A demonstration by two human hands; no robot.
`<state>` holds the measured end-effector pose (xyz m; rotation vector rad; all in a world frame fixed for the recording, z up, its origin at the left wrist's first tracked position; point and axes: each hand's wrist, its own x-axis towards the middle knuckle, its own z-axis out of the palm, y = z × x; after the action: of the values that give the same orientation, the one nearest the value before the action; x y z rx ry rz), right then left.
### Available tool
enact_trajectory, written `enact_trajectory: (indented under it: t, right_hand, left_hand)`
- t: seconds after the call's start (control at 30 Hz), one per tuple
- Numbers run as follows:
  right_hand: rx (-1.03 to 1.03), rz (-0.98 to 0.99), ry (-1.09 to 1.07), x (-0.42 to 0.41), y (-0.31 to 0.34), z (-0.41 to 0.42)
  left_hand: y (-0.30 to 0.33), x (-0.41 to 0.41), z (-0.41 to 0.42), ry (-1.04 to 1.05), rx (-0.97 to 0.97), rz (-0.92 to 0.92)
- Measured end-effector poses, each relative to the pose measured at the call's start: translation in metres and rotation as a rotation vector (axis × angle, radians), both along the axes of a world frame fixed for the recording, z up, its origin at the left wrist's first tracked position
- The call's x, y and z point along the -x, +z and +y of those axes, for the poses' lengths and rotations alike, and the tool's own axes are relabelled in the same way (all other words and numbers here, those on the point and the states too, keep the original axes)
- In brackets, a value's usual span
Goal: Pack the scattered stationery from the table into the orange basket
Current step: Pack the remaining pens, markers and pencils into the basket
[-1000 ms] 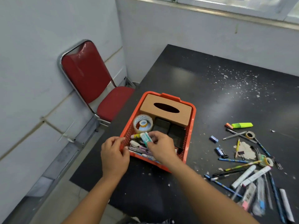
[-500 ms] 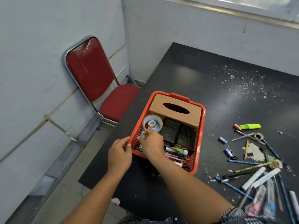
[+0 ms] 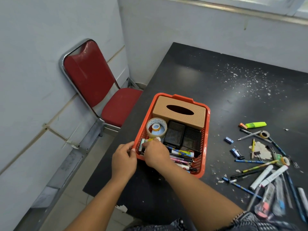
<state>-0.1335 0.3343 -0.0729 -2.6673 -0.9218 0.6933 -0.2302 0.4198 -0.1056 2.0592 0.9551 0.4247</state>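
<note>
My left hand [image 3: 124, 161] pinches the orange basket [image 3: 206, 130] rim; my right hand [image 3: 155, 154] clasps a small eraser [image 3: 142, 145], light and stiff, pinched at its sides.

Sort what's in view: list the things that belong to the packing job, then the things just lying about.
Job:
orange basket
green highlighter
white markers
blue pencils
binder clip
left hand, gripping the basket rim
right hand, inside the basket

Lying about:
red chair
paper scraps
</note>
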Motion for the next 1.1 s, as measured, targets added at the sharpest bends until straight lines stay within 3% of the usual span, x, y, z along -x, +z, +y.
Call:
enact_trajectory:
  t: [0.13, 0.37, 0.6, 0.93, 1.1]
  right_hand:
    - [-0.167, -0.018, -0.100, 0.000, -0.004, -0.011]
    - [-0.338, -0.130, -0.199, -0.013, 0.001, -0.056]
    - [-0.574, -0.215, -0.494, -0.039, 0.008, -0.138]
    - [-0.453, -0.192, -0.873, -0.075, -0.015, -0.277]
    - [-0.352, -0.152, -0.985, -0.096, -0.028, -0.341]
  left_hand:
    - [0.001, 0.000, -0.005, -0.019, -0.055, 0.014]
    - [0.003, -0.014, -0.042, -0.172, -0.404, -0.052]
    - [0.011, -0.045, -0.094, -0.461, -0.376, -0.188]
    - [0.012, -0.094, -0.198, -0.815, -0.377, -0.163]
    - [-0.002, -0.111, -0.231, -0.915, -0.436, 0.044]
